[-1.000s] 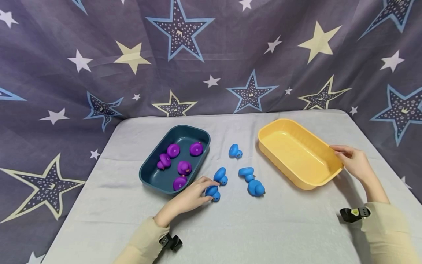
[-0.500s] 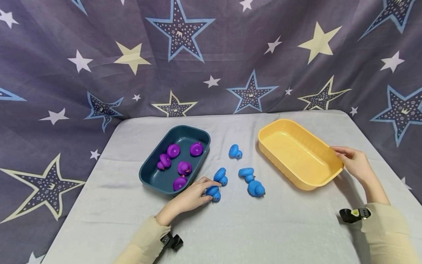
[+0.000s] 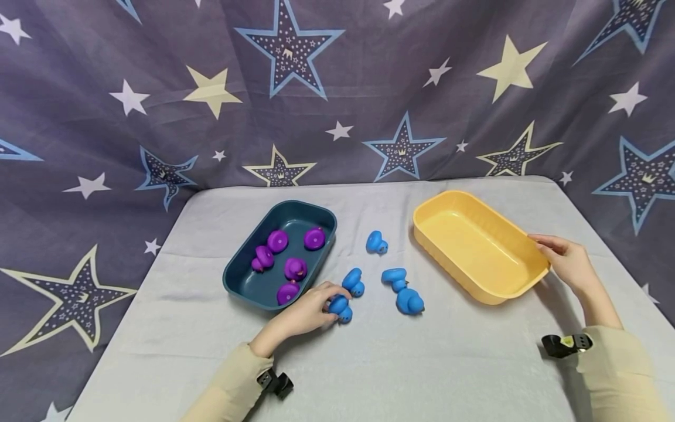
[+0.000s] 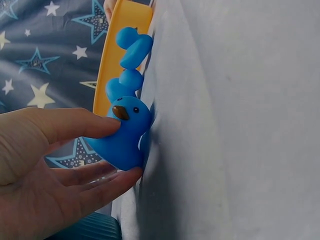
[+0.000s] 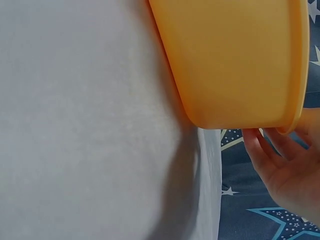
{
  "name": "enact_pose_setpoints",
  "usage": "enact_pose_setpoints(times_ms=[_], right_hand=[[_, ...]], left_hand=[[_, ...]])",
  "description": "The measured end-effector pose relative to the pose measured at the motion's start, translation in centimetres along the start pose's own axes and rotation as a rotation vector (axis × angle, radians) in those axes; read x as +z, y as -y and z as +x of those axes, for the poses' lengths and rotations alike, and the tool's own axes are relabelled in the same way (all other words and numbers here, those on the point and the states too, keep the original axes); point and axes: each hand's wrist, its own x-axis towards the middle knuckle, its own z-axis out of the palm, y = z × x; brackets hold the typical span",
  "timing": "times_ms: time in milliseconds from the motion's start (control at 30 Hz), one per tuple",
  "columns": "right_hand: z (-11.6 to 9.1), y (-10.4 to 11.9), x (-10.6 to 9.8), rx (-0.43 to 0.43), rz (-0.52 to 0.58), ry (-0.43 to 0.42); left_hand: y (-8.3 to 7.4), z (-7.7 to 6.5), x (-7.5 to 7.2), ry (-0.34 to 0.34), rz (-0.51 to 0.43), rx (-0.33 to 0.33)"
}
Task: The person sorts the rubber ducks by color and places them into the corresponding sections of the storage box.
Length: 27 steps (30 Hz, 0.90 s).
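Between thumb and fingers, my left hand (image 3: 306, 310) pinches a blue rubber duck (image 4: 122, 135) just to the right of the dark teal tub (image 3: 239, 298). In the left wrist view, the duck's brown beak points toward the thumb. A second blue duck (image 3: 353, 282) sits right by the fingertips. On the other side, my right hand (image 3: 569, 261) holds the near right end of a yellow tub (image 5: 235, 65) at its rim. Nothing lies inside the yellow tub. Several purple ducks (image 3: 295, 268) lie in the teal tub, some tipped over.
Between the tubs lie more blue ducks: one farther back (image 3: 375, 242), one on its side (image 3: 394, 278) and another duck (image 3: 409, 301) touching it. A light grey cloth (image 3: 422, 369) covers the table. A star-patterned curtain (image 3: 358, 70) hangs behind.
The left hand's fingertips have drawn in around the blue duck, which has turned slightly. The right hand and both tubs have stayed in place.
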Motion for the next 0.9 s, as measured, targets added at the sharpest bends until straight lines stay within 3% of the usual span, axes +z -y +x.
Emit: enact_pose_setpoints(times_ms=[200, 400, 700, 900], right_hand=[[0.2, -0.5, 0.2, 0.000, -0.021, -0.009], [-0.1, 0.2, 0.1, 0.001, 0.024, -0.012], [-0.6, 1.8, -0.3, 0.021, 0.070, 0.027], [-0.6, 1.7, -0.2, 0.020, 0.079, 0.023]], left_hand=[[0.0, 0.0, -0.1, -0.020, -0.015, 0.025], [-0.2, 0.0, -0.2, -0.031, -0.089, 0.027], [-1.4, 0.0, -0.7, -0.043, -0.140, 0.030], [-2.0, 0.8, -1.0, -0.043, -0.152, 0.040]])
